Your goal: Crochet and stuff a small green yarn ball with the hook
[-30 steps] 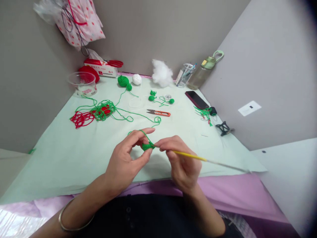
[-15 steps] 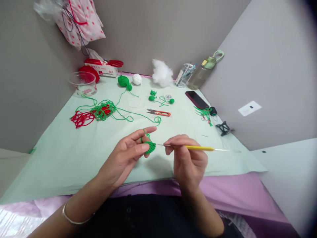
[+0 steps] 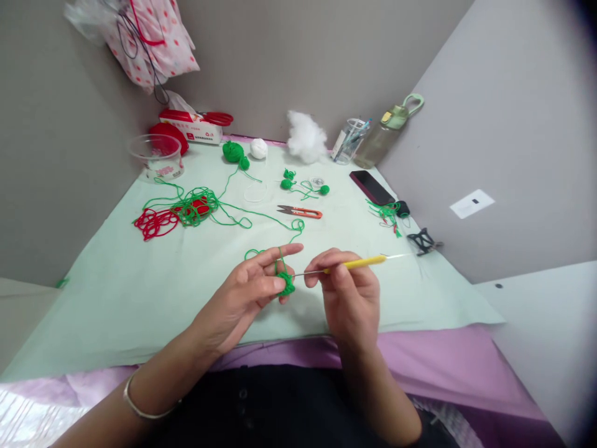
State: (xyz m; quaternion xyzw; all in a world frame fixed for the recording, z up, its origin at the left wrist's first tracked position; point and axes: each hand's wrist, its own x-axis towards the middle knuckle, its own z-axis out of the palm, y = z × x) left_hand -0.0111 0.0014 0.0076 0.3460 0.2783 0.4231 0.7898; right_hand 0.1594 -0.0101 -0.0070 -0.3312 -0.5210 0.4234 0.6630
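Between thumb and fingers, my left hand [image 3: 249, 289] pinches a small green crochet piece [image 3: 286, 284]. Green yarn runs from the piece up over the outstretched left index finger. My right hand [image 3: 352, 298] grips a crochet hook [image 3: 361, 263] with a yellow handle, held like a pen. The hook's thin metal tip points left and meets the right edge of the crochet piece; whether it passes through a stitch is too small to tell. Beyond the hands lie orange-handled thread snips [image 3: 301, 212] and a tangle of green yarn [image 3: 193, 208] mixed with red yarn [image 3: 156, 225].
Farther back are a green yarn ball [image 3: 232, 152], a white yarn ball [image 3: 258, 149], white stuffing [image 3: 306, 138] and small green crocheted pieces [image 3: 286, 184]. A phone [image 3: 372, 187], a bottle [image 3: 382, 137] and a pen cup [image 3: 348, 143] stand or lie right. Left is a plastic tub [image 3: 158, 158].
My right hand has shifted slightly left, bringing the hook's tip to the crochet piece, and the handle tilts up more. The left index finger has moved a little right with the yarn.
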